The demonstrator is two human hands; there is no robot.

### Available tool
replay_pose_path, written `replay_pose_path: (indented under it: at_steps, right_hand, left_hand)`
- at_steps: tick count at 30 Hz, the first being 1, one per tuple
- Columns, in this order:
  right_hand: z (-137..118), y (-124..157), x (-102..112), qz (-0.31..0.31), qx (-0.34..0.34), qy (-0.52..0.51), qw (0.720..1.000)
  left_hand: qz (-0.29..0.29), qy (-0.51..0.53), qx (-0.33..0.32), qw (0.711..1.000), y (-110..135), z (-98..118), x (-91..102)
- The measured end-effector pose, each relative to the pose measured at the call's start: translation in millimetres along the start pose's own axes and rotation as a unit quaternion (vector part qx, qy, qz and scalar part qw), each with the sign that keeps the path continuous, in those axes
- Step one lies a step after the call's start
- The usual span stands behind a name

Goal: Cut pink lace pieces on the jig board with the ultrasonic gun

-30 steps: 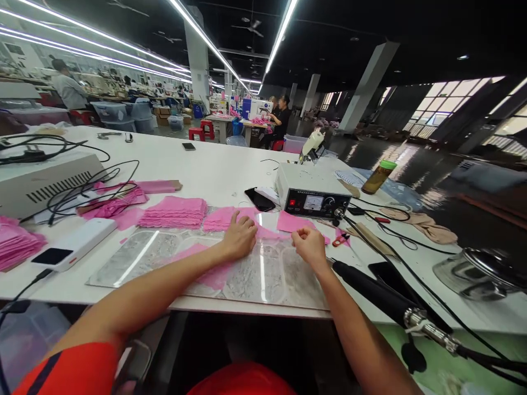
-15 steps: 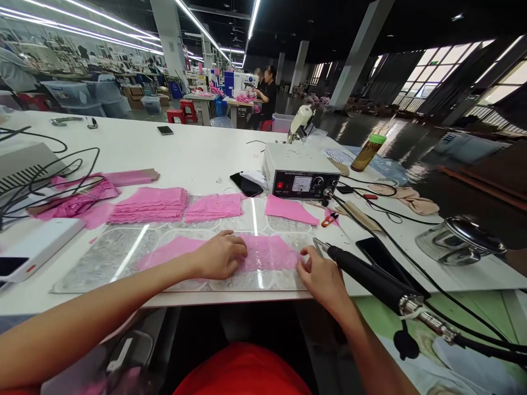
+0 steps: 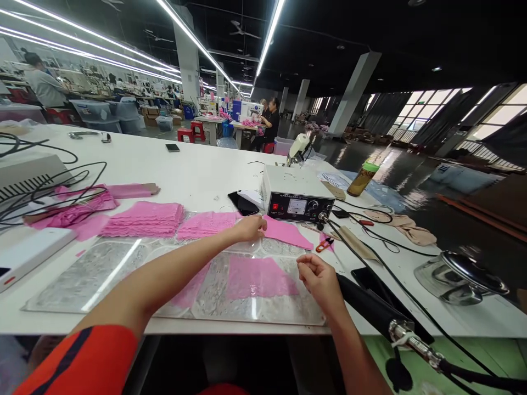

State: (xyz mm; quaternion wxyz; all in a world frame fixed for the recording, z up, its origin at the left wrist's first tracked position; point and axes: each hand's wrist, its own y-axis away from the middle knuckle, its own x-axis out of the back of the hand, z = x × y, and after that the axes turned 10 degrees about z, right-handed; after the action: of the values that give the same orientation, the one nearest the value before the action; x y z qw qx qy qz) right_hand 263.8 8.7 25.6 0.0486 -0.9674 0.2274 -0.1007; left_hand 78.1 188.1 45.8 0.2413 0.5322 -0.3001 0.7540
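Observation:
My left hand [image 3: 249, 228] reaches forward across the table and its fingers pinch the left edge of a flat pink fabric piece [image 3: 288, 232] lying in front of the white control box [image 3: 297, 193]. My right hand [image 3: 320, 278] hovers loosely curled at the right edge of a pink lace piece [image 3: 259, 277] that lies on the clear plastic sheet [image 3: 102, 269]. I cannot make out anything in its fingers. Two stacks of pink lace pieces [image 3: 144, 218] sit to the left. A black handheld tool [image 3: 374, 310] lies just right of my right hand.
A phone [image 3: 244, 203], small red scissors [image 3: 323, 244], a bottle with a green cap [image 3: 362, 178], cables and a metal lid [image 3: 463, 277] surround the work spot. A grey machine [image 3: 28, 173] and white device [image 3: 28, 252] sit left. People work at far tables.
My left hand left the lace piece on the plastic sheet and reached forward to the flat pink piece by the control box. My right hand lifted slightly and curled.

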Motion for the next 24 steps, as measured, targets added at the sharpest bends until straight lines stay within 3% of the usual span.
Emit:
replay_pose_path:
  at_steps: [4, 12, 18, 24]
  right_hand:
    - [0.5, -15.4, 3.4, 0.01, -0.009, -0.019, 1.0]
    - [8.6, -39.9, -2.1, 0.018, 0.078, 0.122, 0.989]
    - [5.2, -51.0, -28.9, 0.036, 0.171, 0.267, 0.948]
    - [8.2, -58.5, -55.1, 0.058, 0.237, 0.35, 0.904]
  left_hand:
    - [-0.023, 0.025, -0.023, 0.999, -20.4, -7.1, -10.2]
    - [-0.03, 0.083, -0.05, 0.995, -30.2, -24.4, -19.2]
    - [-0.04, 0.107, -0.063, 0.992, -37.6, -26.0, -18.8]
    - [-0.029, 0.11, -0.07, 0.991, -39.9, -24.0, -15.8]
